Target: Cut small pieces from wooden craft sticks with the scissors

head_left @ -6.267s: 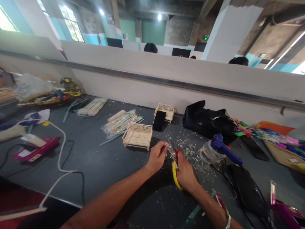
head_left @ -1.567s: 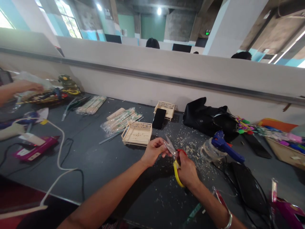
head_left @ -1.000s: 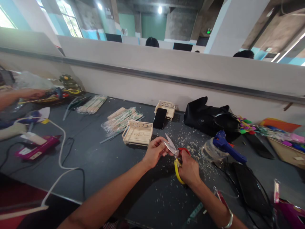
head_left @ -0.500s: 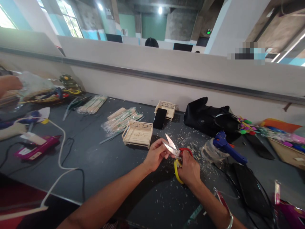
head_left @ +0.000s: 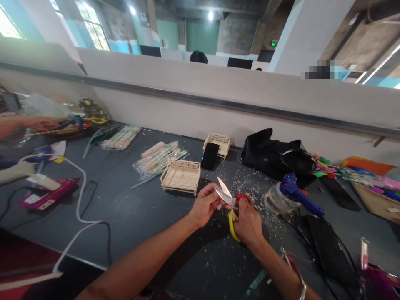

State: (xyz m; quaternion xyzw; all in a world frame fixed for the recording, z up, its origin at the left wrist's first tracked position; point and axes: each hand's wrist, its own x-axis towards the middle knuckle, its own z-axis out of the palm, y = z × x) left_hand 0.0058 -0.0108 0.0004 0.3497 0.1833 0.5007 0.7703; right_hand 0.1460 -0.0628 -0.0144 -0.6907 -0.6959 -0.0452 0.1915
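My right hand (head_left: 249, 223) grips the handles of a pair of scissors (head_left: 227, 196), one loop red and the other yellow. The blades stand apart and point up and to the left. Close against them, my left hand (head_left: 204, 205) is closed in a pinch; what it holds is too small to make out. Just beyond my left hand is a small wooden model bench (head_left: 181, 176) with a railed back. Behind it, a phone (head_left: 210, 156) leans on a second little bench (head_left: 222, 141). Pale clippings (head_left: 240, 179) lie scattered around the scissors.
Plastic-wrapped stick bundles (head_left: 161, 158) lie left of the bench. To the right are a black bag (head_left: 275, 154), a blue glue gun (head_left: 296, 193) on a clear tub, and a black power bank-like slab (head_left: 333, 250) with cables. A magenta power strip (head_left: 50, 193) and another person's hand (head_left: 43, 123) are at left.
At far left, the other person's hand has reached to the right, over the basket. My hands and the scissors have barely moved.
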